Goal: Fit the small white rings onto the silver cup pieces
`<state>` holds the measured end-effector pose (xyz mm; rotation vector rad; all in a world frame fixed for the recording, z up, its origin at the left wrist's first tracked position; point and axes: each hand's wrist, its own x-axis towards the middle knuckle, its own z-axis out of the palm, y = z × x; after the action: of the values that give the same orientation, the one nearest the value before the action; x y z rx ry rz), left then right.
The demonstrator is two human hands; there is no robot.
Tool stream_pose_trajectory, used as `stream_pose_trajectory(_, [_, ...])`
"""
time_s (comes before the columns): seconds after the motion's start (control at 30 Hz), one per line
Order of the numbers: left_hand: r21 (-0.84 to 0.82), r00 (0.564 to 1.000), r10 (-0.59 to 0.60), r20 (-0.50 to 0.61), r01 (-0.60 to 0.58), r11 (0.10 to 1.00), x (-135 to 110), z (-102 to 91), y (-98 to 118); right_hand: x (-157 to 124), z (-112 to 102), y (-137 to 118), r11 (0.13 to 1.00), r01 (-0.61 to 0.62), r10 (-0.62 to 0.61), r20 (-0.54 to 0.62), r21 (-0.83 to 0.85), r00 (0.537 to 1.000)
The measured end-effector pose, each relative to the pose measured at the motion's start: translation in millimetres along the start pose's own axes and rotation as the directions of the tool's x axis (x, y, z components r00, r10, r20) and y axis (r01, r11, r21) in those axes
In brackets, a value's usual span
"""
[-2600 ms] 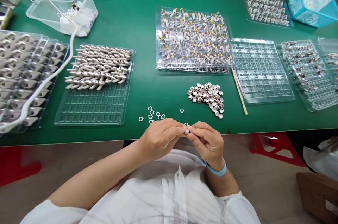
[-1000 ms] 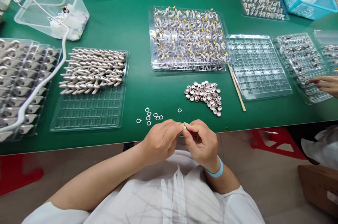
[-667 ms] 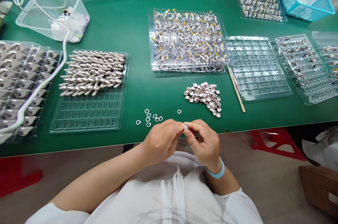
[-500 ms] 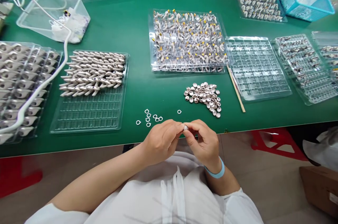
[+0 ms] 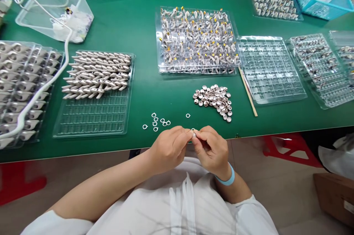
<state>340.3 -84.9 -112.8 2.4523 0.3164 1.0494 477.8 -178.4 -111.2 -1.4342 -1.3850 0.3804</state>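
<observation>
My left hand (image 5: 168, 148) and my right hand (image 5: 211, 149) meet at the near edge of the green table (image 5: 143, 24), fingertips pinched together on one small pale cap (image 5: 194, 135). Both hands are closed on it. Several small white rings (image 5: 156, 121) lie on the table just beyond my left hand. A heap of small metallic caps (image 5: 215, 100) lies beyond my right hand. A blue band circles my right wrist.
A clear tray half filled with long pale parts (image 5: 95, 89) lies at the left. A full tray of small parts (image 5: 196, 41) lies ahead, an empty clear tray (image 5: 269, 69) to its right with a wooden stick (image 5: 247, 92) beside it. More trays and a blue basket (image 5: 322, 0) ring the table.
My hands stay pinched on the small cap with only slight finger shifts. Another person's hand seen at the right edge a second ago is gone from view.
</observation>
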Motion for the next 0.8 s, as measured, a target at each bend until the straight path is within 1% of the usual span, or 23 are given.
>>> stream_pose_trajectory(0.2, [0.019,0.999,0.036,0.037,-0.037,0.999,4.8,-3.3,1.3,2.4,-2.3,0.6,1.000,0.024,-0.024,0.042,0.009,0.999])
stream_pose_trajectory(0.43, [0.054,0.997,0.047,0.056,-0.050,0.997,5.4,-4.0,2.5,2.0,-2.2,1.5,0.999,0.037,-0.038,0.055,0.016,0.998])
stream_pose_trajectory(0.8, [0.075,0.998,0.026,0.057,-0.030,0.997,4.5,-3.1,-0.4,1.3,1.5,3.4,0.999,0.046,-0.044,0.082,-0.019,0.996])
